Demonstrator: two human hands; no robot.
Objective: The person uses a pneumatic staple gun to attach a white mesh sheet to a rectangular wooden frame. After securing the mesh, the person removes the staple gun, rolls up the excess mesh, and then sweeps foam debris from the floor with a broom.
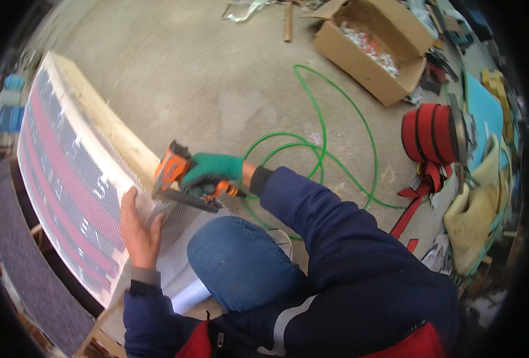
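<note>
My right hand [216, 172], in a green glove, grips an orange and black air stapler [172, 167]. The stapler's nose is at the wooden edge [106, 113] of a curved frame. Red straps [67, 158] run across that frame, with fine pale mesh [103, 155] over them. Bare, my left hand [140, 232] lies against the mesh near the frame's near corner, fingers stretched and thumb apart. Loose mesh [178, 221] hangs beside it toward my knee. The stapler hides the spot where its nose meets the frame.
A green air hose [321, 128] lies in loops on the concrete floor. An open cardboard box [351, 65] stands at the far right, near a roll of red and black webbing [428, 134]. Tan foam [473, 221] lies right; a dark curved panel [31, 262] lies left.
</note>
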